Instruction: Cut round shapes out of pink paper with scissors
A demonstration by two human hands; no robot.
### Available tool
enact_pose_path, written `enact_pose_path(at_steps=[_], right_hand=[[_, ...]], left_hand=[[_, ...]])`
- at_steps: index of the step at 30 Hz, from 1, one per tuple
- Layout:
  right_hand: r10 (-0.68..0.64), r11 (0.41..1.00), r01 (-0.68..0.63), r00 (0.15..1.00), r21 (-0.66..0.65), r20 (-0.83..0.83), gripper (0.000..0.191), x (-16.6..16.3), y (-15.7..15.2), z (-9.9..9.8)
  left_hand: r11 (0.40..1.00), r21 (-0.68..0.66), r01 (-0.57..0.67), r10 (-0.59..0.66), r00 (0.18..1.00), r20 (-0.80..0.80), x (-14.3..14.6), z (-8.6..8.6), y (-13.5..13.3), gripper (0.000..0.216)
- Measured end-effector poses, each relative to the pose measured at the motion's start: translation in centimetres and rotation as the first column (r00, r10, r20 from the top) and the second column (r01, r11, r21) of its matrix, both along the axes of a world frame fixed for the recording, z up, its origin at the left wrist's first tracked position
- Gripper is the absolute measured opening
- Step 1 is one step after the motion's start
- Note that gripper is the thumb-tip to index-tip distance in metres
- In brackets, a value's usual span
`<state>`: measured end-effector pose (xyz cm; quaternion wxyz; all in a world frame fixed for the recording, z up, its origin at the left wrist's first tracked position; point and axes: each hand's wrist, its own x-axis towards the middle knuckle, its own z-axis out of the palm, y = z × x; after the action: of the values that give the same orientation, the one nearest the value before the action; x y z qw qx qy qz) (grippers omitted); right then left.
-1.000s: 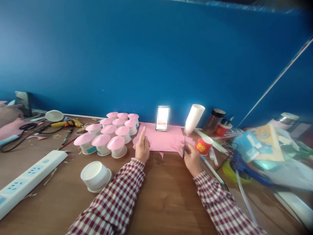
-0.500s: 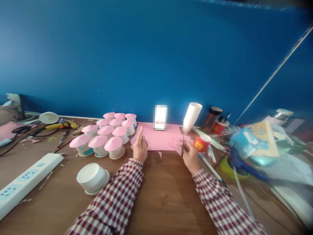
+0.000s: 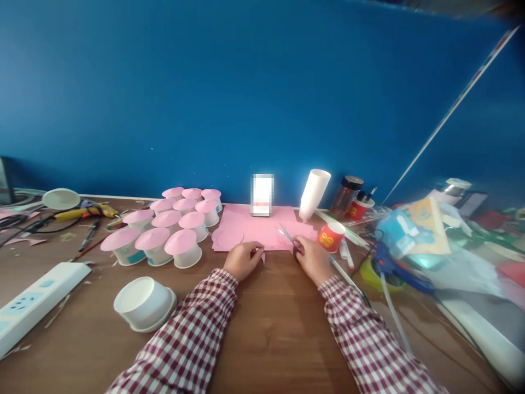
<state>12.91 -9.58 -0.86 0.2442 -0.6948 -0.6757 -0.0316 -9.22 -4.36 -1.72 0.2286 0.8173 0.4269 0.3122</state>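
My left hand (image 3: 243, 261) is closed in a pinch at the front edge of the pink paper sheets (image 3: 270, 236). Its fingertips meet at a small pink paper scrap (image 3: 263, 259). In my right hand (image 3: 315, 259) is a pair of scissors (image 3: 286, 232), its blades pointing left and away over the pink paper; whether the blades are parted is hard to make out. A faint round outline shows on the sheet left of centre. Behind the paper stands a phone (image 3: 262, 195) with a blurred-out screen.
Rows of white cups topped with pink paper cones (image 3: 183, 241) stand at left. Nearer are an upturned white tub (image 3: 143, 302) and a power strip (image 3: 39, 301). To the right are a red paper cup (image 3: 331, 237), stacked white cups (image 3: 315, 192), a jar (image 3: 346, 197) and tape (image 3: 381, 276).
My left hand has gone from a raised, pointing finger to a pinch at the paper's front edge. The scissors have swung from upright to pointing left. The view has shifted slightly right.
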Motion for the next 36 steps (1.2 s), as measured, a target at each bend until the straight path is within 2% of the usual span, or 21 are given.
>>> enact_pose_path(at_steps=[7,14,20,24,32,34,36], right_hand=[[0.005,0.999,0.000,0.985,-0.034,0.170,0.021,-0.1,0.0,0.3],[0.099,0.994,-0.105,0.962,0.008,0.256,0.034,-0.3,0.2,0.5],[0.062,0.998,-0.060,0.954,-0.013,0.294,0.036,-0.4,0.4,0.4],[0.017,0.996,-0.036,0.969,0.076,0.246,0.033,-0.2,0.6,0.2],[-0.079,0.952,0.080,0.997,0.296,-0.015,0.034,0.7,1.4,-0.6],[-0.059,0.954,0.063,0.998,0.292,-0.021,0.034,0.8,1.3,-0.6],[0.025,0.971,-0.029,0.999,0.238,0.021,0.036,0.7,1.1,-0.5]], left_hand=[[0.999,-0.049,-0.012,0.008,0.997,-0.080,0.0,0.0,0.1,0.028],[0.999,-0.048,-0.020,0.016,0.997,-0.072,0.1,0.1,0.0,0.028],[0.999,-0.040,-0.021,0.018,0.997,-0.073,0.0,0.0,0.0,0.027],[0.999,-0.039,-0.018,0.015,0.997,-0.077,0.0,-0.1,0.0,0.027],[0.999,-0.049,-0.009,0.006,0.997,-0.072,0.1,-0.1,0.0,0.028],[0.998,-0.054,-0.011,0.007,0.997,-0.072,0.1,-0.2,0.1,0.028],[0.999,-0.053,-0.011,0.007,0.998,-0.070,0.0,-0.2,0.1,0.028]])
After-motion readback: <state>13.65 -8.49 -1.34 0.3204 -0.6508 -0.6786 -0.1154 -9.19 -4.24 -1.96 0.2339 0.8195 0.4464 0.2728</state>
